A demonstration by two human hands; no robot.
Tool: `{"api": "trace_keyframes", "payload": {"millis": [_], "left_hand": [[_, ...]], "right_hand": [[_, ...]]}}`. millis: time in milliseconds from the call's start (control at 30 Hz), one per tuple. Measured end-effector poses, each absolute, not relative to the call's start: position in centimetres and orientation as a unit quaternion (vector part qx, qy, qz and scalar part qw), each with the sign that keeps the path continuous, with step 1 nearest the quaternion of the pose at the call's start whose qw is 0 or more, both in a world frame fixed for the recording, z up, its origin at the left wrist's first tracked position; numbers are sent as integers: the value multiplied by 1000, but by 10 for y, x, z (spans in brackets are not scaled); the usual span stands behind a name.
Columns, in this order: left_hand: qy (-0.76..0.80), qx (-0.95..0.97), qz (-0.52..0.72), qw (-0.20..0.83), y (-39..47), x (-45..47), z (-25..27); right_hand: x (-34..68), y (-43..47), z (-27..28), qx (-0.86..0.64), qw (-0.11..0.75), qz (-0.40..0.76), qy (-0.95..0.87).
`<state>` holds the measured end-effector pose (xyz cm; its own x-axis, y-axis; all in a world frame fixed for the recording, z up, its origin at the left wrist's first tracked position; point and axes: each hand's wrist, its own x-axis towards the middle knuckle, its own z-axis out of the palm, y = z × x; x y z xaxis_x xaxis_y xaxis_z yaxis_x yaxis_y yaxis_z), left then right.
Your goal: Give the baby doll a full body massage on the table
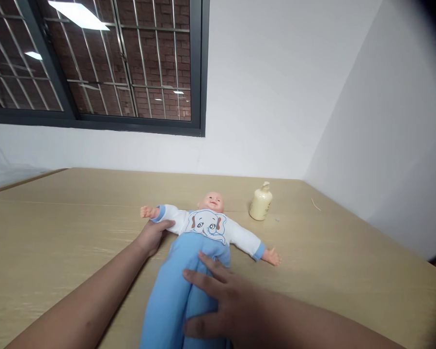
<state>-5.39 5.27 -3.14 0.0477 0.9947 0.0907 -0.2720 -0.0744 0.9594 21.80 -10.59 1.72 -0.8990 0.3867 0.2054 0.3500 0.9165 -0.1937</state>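
A baby doll [207, 225] lies on its back on the wooden table [58, 232], head toward the wall, arms spread. It wears a white top with an elephant print and blue trousers [174, 291]. My left hand [153, 235] rests by the doll's outstretched arm, thumb touching the white sleeve. My right hand [218, 300] lies flat on the blue trousers with fingers spread, holding nothing.
A cream pump bottle [260, 202] stands on the table just right of the doll's head. White walls meet in a corner behind it. A barred window [94, 63] is at the upper left. The table's right edge runs close to the side wall.
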Motion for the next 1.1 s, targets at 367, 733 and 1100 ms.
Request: {"api": "trace_keyframes", "payload": {"millis": [367,733,1100], "left_hand": [[504,748,375,213,27,-35,-4],[519,809,254,104,14,-23,16],[437,436,553,560,59,-50,-30]], "right_hand": [[233,-50,-3,-299,416,193,-837],[226,-32,-11,-315,456,241,-796],[215,-87,-12,-171,340,135,-915]]}}
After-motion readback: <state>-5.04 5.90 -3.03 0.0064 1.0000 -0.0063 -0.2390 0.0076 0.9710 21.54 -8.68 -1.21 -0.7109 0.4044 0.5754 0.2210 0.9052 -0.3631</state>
